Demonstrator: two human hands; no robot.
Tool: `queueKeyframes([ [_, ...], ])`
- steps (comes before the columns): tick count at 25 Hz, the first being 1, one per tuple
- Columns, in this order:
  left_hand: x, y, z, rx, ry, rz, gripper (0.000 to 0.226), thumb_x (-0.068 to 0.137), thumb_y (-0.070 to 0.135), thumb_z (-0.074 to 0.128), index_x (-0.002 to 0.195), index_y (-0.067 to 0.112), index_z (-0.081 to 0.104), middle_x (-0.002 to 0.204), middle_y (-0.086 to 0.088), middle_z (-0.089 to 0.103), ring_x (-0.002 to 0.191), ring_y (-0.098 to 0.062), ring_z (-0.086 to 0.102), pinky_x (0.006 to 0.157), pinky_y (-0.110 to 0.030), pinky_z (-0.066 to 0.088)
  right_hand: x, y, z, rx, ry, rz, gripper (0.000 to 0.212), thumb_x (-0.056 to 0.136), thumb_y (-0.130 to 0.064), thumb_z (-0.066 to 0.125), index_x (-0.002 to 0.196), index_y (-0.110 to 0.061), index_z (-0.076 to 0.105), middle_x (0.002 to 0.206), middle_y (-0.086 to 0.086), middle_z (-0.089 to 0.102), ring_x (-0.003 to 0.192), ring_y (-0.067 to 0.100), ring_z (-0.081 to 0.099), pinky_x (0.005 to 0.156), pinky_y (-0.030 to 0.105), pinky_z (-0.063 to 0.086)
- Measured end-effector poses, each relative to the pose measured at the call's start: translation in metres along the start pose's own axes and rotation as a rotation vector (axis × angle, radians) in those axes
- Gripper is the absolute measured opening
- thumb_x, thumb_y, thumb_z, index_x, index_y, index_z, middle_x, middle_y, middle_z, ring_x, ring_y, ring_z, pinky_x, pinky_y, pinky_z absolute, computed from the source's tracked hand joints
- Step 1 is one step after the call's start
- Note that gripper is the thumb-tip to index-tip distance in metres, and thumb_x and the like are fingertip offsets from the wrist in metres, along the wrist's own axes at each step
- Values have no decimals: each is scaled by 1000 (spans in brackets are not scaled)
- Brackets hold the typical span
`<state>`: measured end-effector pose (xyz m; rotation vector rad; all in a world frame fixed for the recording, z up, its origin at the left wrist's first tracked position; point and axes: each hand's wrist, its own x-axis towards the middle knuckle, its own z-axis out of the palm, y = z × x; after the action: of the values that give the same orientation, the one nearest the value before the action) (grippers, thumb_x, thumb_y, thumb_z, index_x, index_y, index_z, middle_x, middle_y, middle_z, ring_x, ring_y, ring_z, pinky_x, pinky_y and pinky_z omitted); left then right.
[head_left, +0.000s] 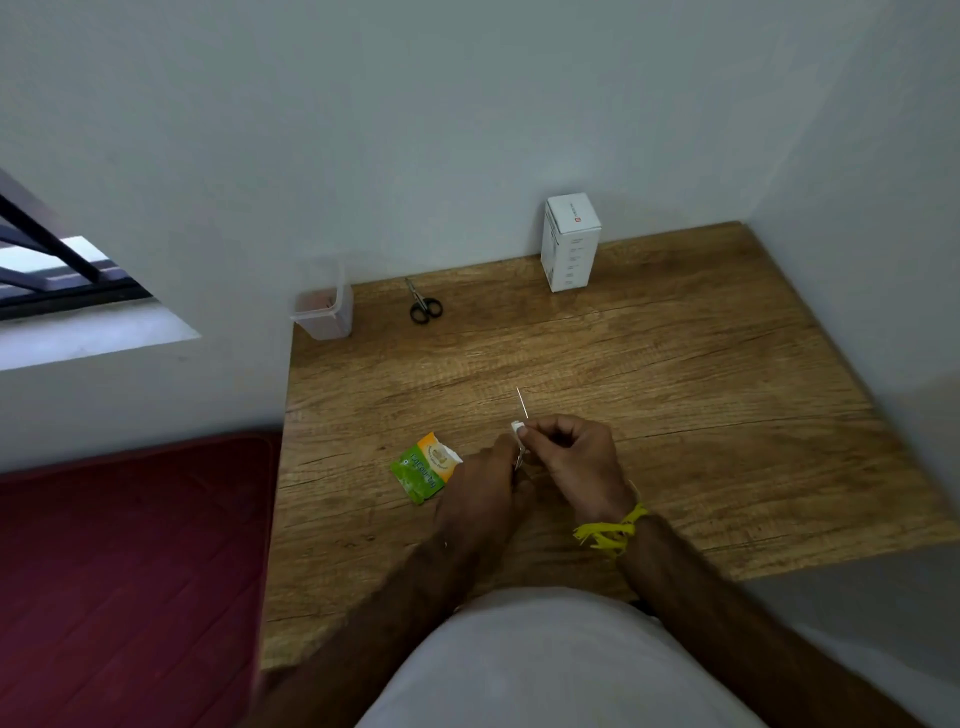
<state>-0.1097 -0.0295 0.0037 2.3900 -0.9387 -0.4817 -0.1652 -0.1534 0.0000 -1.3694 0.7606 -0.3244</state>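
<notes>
Just right of the green sachet (426, 467), above the desk (675, 389), a thin stick (521, 402) points up and away from the person, with a small white wad (516, 427) at its base. The right hand (576, 460) pinches it there, thumb against forefinger, probably to steady fine work. The left hand (483, 493) curls its fingers on a grey sliver (519, 458) too small to identify. Scissors (425, 304), a clear tub (323, 312) and a white box (570, 241) stand far beyond the sachet, obstructing nothing.
</notes>
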Motion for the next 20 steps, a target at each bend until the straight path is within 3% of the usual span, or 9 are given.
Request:
queueKeyframes([
  [4, 1, 6, -1, -30, 56, 7, 25, 90, 24, 62, 114, 19, 58, 98, -1, 70, 88, -18, 67, 77, -39, 54, 4, 3, -1, 51, 33, -46, 1, 84, -10, 77, 84, -9, 77, 79, 5, 76, 75, 11, 71, 67, 18, 55],
  [7, 5, 2, 0, -483, 47, -302, 29, 76, 22, 83, 99, 18, 66, 81, 4, 74, 75, -8, 71, 72, -33, 60, 11, 16, -9, 161, -35, 8, 4, 86, -9, 74, 85, -11, 78, 86, 10, 77, 81, 20, 72, 68, 26, 56],
  [9, 7, -2, 2, -738, -26, -449, 44, 68, 18, 91, 103, 13, 65, 81, -2, 77, 75, -15, 74, 75, -39, 62, 13, 23, -10, 260, -68, 86, 8, 87, -7, 71, 87, -10, 77, 89, 10, 77, 85, 22, 72, 73, 30, 56],
  [15, 10, -6, 5, -892, -77, -494, 35, 84, 11, 77, 112, -2, 61, 88, -14, 76, 73, -20, 74, 60, -29, 60, 25, 30, -10, 186, -208, 97, 15, 89, -9, 71, 100, -1, 74, 100, 13, 76, 95, 26, 72, 84, 35, 57],
  [17, 10, -9, 5, -932, -106, -483, 35, 85, 6, 75, 116, 2, 59, 91, -18, 75, 74, -23, 74, 60, -31, 60, 25, 27, -13, 163, -152, 87, 10, 89, -8, 71, 97, -3, 75, 97, 12, 76, 92, 22, 73, 82, 33, 58],
  [20, 8, -12, 6, -1019, -149, -467, 40, 85, -2, 73, 119, 12, 57, 84, -17, 74, 73, -28, 73, 60, -33, 61, 24, 28, -18, -48, 137, -87, 6, 88, -9, 72, 89, -14, 75, 86, 0, 76, 82, 9, 71, 73, 21, 54],
])
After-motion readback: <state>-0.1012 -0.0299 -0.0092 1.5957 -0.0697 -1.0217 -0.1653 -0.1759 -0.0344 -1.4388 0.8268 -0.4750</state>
